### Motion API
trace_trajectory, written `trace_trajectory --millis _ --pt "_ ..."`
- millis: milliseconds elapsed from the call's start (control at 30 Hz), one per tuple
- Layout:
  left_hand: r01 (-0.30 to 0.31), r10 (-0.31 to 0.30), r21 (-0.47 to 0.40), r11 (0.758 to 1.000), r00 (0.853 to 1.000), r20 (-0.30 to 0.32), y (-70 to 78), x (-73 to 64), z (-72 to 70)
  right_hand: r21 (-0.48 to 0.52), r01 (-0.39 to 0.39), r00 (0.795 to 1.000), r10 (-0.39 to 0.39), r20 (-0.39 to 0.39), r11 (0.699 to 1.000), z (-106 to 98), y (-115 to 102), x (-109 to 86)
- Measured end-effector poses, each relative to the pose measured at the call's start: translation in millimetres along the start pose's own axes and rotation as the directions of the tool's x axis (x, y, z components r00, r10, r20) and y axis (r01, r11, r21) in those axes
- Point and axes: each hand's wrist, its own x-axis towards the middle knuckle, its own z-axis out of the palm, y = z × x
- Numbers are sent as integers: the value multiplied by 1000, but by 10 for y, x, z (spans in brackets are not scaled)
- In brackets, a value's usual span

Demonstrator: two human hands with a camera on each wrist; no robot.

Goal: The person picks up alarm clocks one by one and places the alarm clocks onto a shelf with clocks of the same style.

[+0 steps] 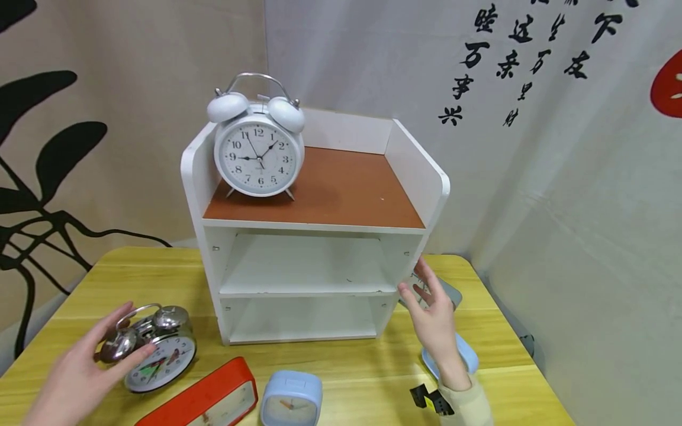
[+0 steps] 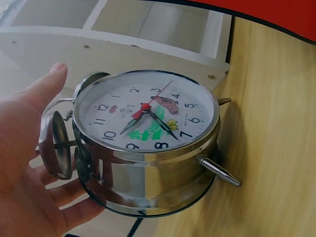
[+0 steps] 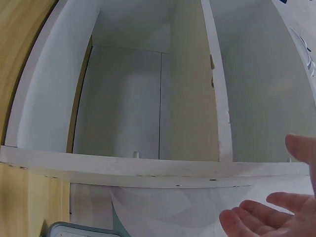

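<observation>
On the left of the table is a silver twin-bell alarm clock with a pictured dial. My left hand spreads around its bells; in the left wrist view the thumb stands apart from the clock, with fingers beside its back edge. A small white shelf unit with a brown top takes up the middle. On its top, at the left, stands a white twin-bell alarm clock. My right hand, fingers extended, is beside the unit's right side, in front of a grey clock it partly hides.
A red clock and a small light-blue clock stand near the front edge. Another light-blue object lies partly behind my right wrist. Black tape crosses near my sleeve. Curtains with printed writing hang behind the table.
</observation>
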Motion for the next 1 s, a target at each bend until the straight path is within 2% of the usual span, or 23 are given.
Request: trace_trajectory --millis 267,567,1000 --pt "39 -38 -13 999 998 50 -77 -6 31 -4 35 999 -35 -9 999 40 60 -13" --pt "23 -23 14 1000 999 23 -155 -34 65 -24 20 1000 -20 -11 1000 75 86 -20" --pt "87 -89 29 996 995 45 -196 -15 100 -20 72 996 -73 -44 997 160 132 3"
